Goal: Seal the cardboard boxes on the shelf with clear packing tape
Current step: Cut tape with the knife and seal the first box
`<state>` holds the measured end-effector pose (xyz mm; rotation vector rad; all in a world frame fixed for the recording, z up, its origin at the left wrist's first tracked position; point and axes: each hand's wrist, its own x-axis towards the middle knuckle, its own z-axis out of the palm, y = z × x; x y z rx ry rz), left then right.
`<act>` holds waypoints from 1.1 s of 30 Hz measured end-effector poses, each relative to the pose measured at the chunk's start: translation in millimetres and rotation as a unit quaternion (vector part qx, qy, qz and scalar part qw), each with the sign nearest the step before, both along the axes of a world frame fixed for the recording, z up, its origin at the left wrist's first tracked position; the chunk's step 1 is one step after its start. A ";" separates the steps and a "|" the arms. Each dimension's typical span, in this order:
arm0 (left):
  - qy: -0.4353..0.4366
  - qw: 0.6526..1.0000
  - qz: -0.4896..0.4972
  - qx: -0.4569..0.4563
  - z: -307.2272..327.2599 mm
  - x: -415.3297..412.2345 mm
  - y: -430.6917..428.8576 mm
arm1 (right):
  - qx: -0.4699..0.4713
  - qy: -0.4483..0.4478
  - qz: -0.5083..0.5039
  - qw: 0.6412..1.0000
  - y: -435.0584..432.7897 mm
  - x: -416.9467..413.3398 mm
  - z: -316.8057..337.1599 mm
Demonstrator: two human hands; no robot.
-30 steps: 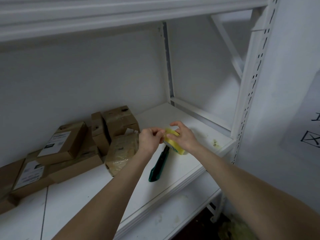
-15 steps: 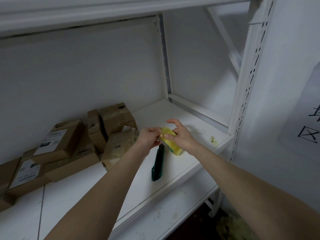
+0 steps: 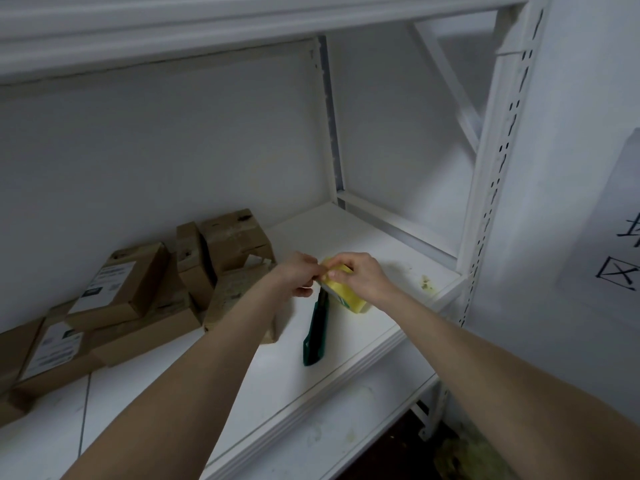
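Bare forearms (image 3: 214, 386), bare hands (image 3: 298, 279)

My right grip (image 3: 363, 277) covers most of the yellow tape roll (image 3: 346, 298), so I see only its lower side. The left grip (image 3: 299, 275) pinches at the roll's edge, but the fingertips are too small for me to tell whether a loose end is lifted. The green utility knife (image 3: 316, 336) loses its far tip beneath both grips. My left forearm hides part of the plastic-wrapped box (image 3: 232, 303). The print on the box labels (image 3: 105, 282) is too blurred to read. The leftmost cardboard box (image 3: 15, 344) runs off the picture's edge. The paper sign (image 3: 620, 271) on the right wall is also cut off, its marks only half seen.
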<state>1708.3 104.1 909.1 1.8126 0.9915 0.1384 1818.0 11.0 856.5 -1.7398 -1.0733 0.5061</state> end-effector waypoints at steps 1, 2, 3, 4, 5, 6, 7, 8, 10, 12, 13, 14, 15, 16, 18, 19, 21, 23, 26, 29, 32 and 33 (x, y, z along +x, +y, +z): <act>0.027 0.998 -0.013 0.063 1.7 0.3 4.1 | -0.006 -0.010 -0.007 1.000 0.2 -0.4 2.2; 0.054 0.989 -0.026 0.134 3.1 1.4 9.2 | -0.008 -0.017 -0.014 1.000 0.9 -0.7 3.7; 0.073 0.975 -0.041 0.208 6.7 2.7 12.9 | -0.008 -0.022 -0.017 1.000 2.3 -1.0 5.3; 0.088 0.955 -0.053 0.278 9.5 4.2 15.9 | -0.008 -0.028 -0.020 0.999 3.3 -2.7 8.4; 0.097 0.939 -0.061 0.325 12.7 5.6 15.8 | -0.008 -0.034 -0.024 0.999 4.5 -4.7 11.6; 0.097 0.928 -0.063 0.353 15.6 6.8 14.4 | -0.005 -0.033 -0.035 0.999 6.0 -6.0 14.3; 0.098 0.920 -0.061 0.374 17.6 8.5 11.4 | 0.002 -0.026 -0.050 0.998 7.9 -6.1 16.1; 0.099 0.910 -0.055 0.399 19.3 10.0 7.3 | 0.008 -0.017 -0.063 0.998 9.6 -5.9 18.6; 0.104 0.885 -0.035 0.453 17.5 12.2 -0.8 | 0.012 -0.014 -0.079 0.997 11.9 -4.1 24.4; 0.105 0.870 -0.027 0.482 16.2 10.3 -5.7 | 0.013 -0.009 -0.090 0.996 12.3 0.2 28.1; 0.085 0.875 -0.024 0.475 16.8 8.6 -5.2 | 0.015 0.000 -0.095 0.995 11.5 2.3 29.1; 0.047 0.885 -0.028 0.463 17.4 7.7 -2.7 | 0.015 0.010 -0.099 0.995 9.2 3.5 30.3; 0.002 0.891 -0.043 0.453 17.6 7.3 -0.6 | 0.018 0.019 -0.102 0.994 7.4 4.6 30.1; -0.033 0.890 -0.064 0.451 17.0 7.3 -0.4 | 0.024 0.029 -0.105 0.994 6.4 5.8 29.1; -0.056 0.890 -0.080 0.445 12.5 7.7 -4.7 | 0.035 0.040 -0.107 0.993 5.6 8.2 25.5; -0.066 0.899 -0.066 0.428 10.1 8.7 -8.0 | 0.038 0.038 -0.104 0.993 4.4 8.2 25.8; -0.087 0.918 -0.021 0.386 7.1 11.4 -12.4 | 0.037 0.028 -0.096 0.994 2.8 7.9 26.8; -0.099 0.929 0.011 0.356 5.7 14.3 -11.4 | 0.032 0.017 -0.102 0.994 1.9 8.8 26.6; -0.104 0.939 0.035 0.326 3.3 19.0 -6.2 | 0.032 0.115 -0.104 0.987 -3.5 13.2 26.6; -0.111 0.956 0.070 0.261 -3.3 23.6 0.3 | -0.006 0.163 -0.036 0.986 -10.1 19.4 29.5; -0.135 0.965 0.091 0.204 -7.9 30.6 2.8 | -0.016 0.109 -0.027 0.994 -9.1 23.3 27.9; -0.146 0.967 0.091 0.188 -8.0 33.0 0.1 | -0.019 0.074 -0.044 0.996 -6.8 24.6 26.5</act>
